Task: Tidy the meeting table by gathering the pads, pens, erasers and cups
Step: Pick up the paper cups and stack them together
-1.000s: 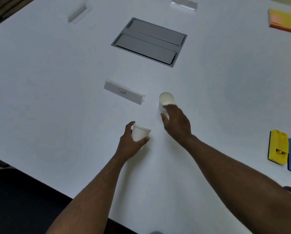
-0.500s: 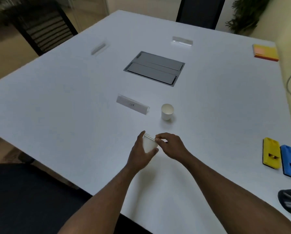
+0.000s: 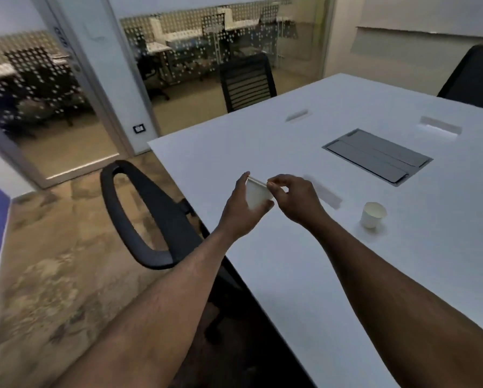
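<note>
Far left: only floor and a black chair [image 3: 139, 217] pushed against the worktop [image 3: 304, 275] edge, nothing to gather there. Left hand [image 3: 241, 208] raised above the near worktop edge, fingers wrapped around a white paper cup [image 3: 257, 196], held tilted off the surface. Right hand [image 3: 293, 201] just beside it, thumb and forefinger pinched on the cup's rim, other fingers curled. Probably one cup collected, possibly more nested inside; impossible to tell how many.

Further right: a name plate [image 3: 323, 191] lying flat, smeared by motion blur, lettering unreadable. Beyond it, a grey cable hatch [image 3: 377, 156] set flush in the worktop. Right of the hands, a second paper cup [image 3: 372, 215] standing upright, well apart from both hands, not yet gathered. Likely next in line for stacking.

No pads, pens or erasers visible anywhere in this view; whether collected or merely out of frame, cannot say. Right side of the worktop cut off by the frame edge. Two more plates [image 3: 297, 115] at the far side, too blurred to make out. Judged overall: early to middle, cups under way, the rest unaccounted for.
</note>
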The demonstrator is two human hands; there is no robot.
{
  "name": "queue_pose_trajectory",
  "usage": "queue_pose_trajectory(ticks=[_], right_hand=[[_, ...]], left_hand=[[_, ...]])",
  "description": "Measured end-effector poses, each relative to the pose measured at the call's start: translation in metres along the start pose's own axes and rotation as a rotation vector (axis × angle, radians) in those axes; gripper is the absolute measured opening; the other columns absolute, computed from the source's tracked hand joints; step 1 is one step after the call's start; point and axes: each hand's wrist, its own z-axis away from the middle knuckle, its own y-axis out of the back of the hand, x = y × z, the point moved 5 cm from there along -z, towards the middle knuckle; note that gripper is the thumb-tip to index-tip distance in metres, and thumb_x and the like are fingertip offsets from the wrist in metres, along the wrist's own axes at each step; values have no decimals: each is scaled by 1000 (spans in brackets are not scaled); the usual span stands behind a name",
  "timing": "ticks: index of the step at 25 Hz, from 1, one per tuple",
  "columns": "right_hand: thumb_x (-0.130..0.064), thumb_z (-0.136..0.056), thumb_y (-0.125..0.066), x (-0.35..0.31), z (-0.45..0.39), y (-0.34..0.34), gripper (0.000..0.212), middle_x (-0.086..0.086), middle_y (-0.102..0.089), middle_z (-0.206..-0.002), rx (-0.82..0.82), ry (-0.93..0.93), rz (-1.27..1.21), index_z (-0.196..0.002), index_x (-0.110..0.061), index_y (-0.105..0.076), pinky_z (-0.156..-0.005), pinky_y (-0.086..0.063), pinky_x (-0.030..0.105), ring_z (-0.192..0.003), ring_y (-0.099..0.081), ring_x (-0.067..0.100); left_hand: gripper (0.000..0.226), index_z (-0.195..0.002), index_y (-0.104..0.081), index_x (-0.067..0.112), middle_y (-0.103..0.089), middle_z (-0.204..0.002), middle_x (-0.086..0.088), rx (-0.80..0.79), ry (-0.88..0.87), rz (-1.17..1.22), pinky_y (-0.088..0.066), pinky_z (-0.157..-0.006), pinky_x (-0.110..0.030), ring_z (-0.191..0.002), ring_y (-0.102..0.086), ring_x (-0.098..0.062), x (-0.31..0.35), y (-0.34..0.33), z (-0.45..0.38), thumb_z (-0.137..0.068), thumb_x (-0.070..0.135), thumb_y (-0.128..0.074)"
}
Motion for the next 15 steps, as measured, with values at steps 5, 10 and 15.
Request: queue_pose_trajectory(ticks=[5,10,15], right_hand=[[-29,-94,-56,-111,-23,-68,22,-3,-73,-103,-94,165,-75,-105,-19,-72,-72,-37,7,-97,-64,8],[-31,-93,-59,-220,-53,-173,24,2,-74,-104,-262,295,-61,-108,-18,-72,-70,-41,16,-96,-66,13],[-31,-94,-56,-309,-80,-305,25,5,-74,-97,-365,398,-10,-107,-18,-73,-68,-38,24,-88,-64,18]], left_hand=[[88,-144,-19,44,-50,-133,2,225,-51,-29,-52,-75,-22,-106,-58,-15,-12,133,10,-76,49,-75],[86,-142,-18,47,-48,-135,3,407,-13,-62,-48,-68,-19,-101,-58,-14,-67,273,26,-76,47,-73],[90,-143,-17,46,-51,-136,0,493,44,-111,-47,-69,-21,-103,-57,-17,-146,405,36,-75,48,-75]])
